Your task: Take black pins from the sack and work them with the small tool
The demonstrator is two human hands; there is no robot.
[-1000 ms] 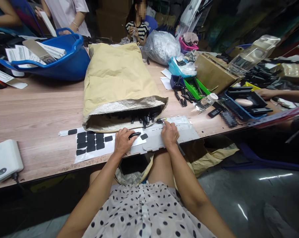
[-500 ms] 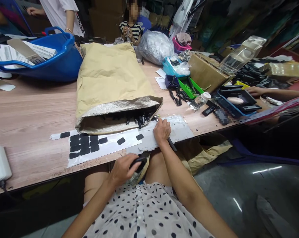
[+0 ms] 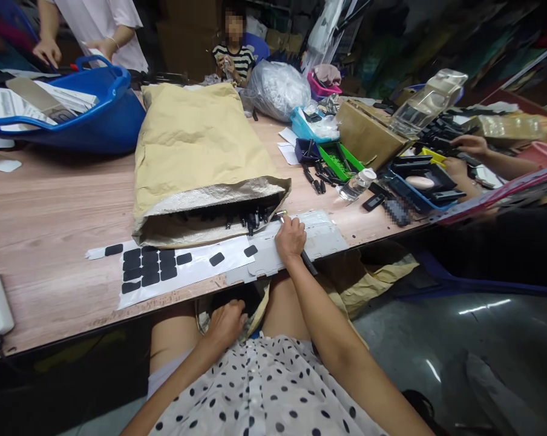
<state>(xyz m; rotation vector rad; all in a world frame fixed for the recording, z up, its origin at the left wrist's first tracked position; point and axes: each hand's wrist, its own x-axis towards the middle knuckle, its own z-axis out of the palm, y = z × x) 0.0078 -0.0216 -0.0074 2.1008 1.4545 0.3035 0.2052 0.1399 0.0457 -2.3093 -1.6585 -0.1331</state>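
Observation:
My right hand (image 3: 291, 242) rests on a grey board (image 3: 325, 233) at the table's front edge, closed around a hammer. Its black handle (image 3: 308, 264) sticks out below my fist, and a small shiny metal end shows above it. My left hand (image 3: 227, 322) is low over my lap, fingers curled, by the mouth of an open paper bag (image 3: 261, 310) with a dark inside. Whatever it holds is hidden. In front lies a large tan paper sack (image 3: 201, 145), its mouth towards me, with small black parts (image 3: 252, 221) inside. Black stickers (image 3: 150, 266) lie on a white sheet.
A blue basin (image 3: 105, 121) with white boxes stands at the left. To the right are a green tray (image 3: 339, 160), a clear bottle (image 3: 357, 184), a cardboard box (image 3: 368, 133) and a dark blue bin (image 3: 421, 188). Other people's hands (image 3: 471, 147) work at the right and back.
My left hand has lowered towards the lap bag; the black piece it held no longer shows in its fingers. My right hand stays on the board with the hammer.

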